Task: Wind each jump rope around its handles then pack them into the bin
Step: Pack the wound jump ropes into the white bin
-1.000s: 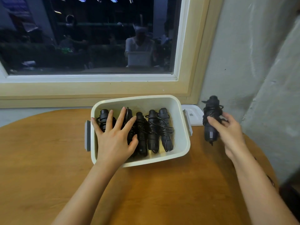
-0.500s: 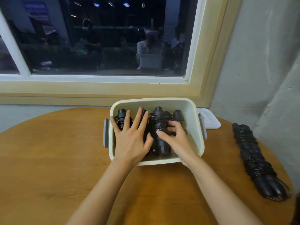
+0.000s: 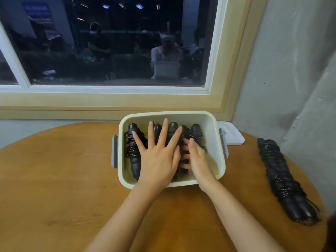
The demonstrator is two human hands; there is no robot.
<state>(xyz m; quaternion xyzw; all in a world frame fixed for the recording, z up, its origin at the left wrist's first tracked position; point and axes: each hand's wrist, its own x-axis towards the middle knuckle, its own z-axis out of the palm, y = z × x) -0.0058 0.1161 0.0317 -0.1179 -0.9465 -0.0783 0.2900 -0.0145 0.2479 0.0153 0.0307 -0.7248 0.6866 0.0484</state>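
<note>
A cream bin (image 3: 214, 160) stands at the table's far side and holds several black jump ropes (image 3: 133, 151), each wound around its handles and lying side by side. My left hand (image 3: 158, 157) lies flat on the middle bundles with its fingers spread. Inside the bin's right half, my right hand (image 3: 198, 159) has its fingers curled round one wound jump rope (image 3: 195, 131); its lower part is hidden by the hand. More wound ropes (image 3: 280, 177) lie in a row on the table at the right.
The round wooden table (image 3: 63, 179) ends close to the grey wall on the right. A white lid (image 3: 233, 137) lies behind the bin's right handle. A window with a wide sill runs along the back.
My right hand has carried a wound rope from right of the bin down into it. My left hand has stayed pressed on the bundles.
</note>
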